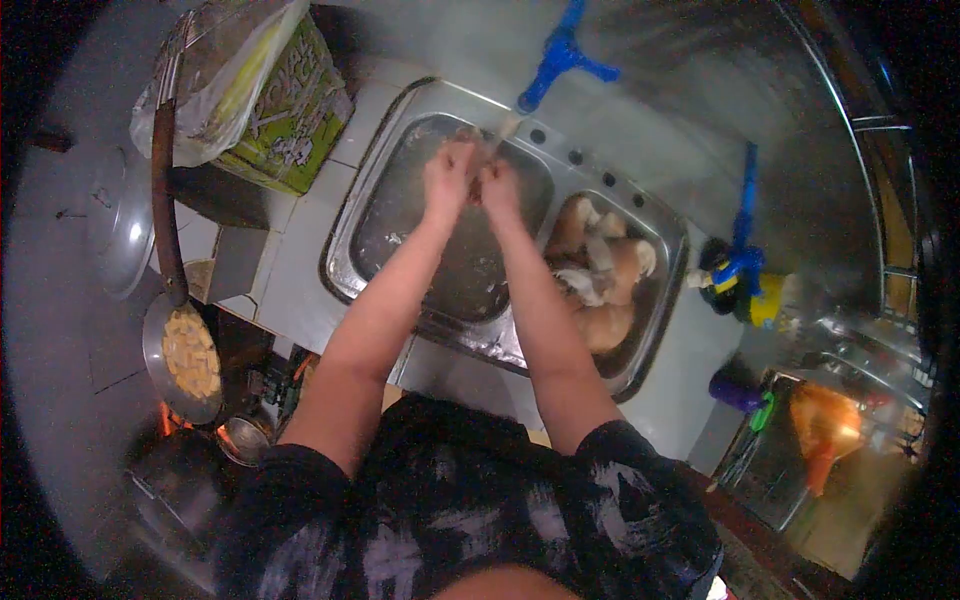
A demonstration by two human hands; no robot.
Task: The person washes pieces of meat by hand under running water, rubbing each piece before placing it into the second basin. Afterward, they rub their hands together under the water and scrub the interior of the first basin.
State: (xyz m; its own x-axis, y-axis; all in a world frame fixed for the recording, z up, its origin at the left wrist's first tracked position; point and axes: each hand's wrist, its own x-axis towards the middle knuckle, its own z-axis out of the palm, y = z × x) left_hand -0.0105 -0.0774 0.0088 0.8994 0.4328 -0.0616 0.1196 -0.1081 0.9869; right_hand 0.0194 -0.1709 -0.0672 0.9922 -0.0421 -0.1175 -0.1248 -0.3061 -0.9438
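Both hands are over the left basin of a steel double sink (430, 325), close together beneath the blue faucet (550, 70). My left hand (449, 180) has its fingers curled around a reddish-brown piece, too blurred to name. My right hand (499, 190) grips the right side of the same piece, its fingers bent inward. Water seems to run from the spout onto it. The left basin (400, 235) holds cloudy water. Several pale, pinkish raw pieces, which look like chicken (605, 270), lie in the right basin.
A pan (190, 360) of food sits over a flame at the lower left, its handle rising upward. A green box (290, 120) with a plastic bag stands left of the sink. Right of it are a second blue faucet (742, 262) and a dish rack (870, 340).
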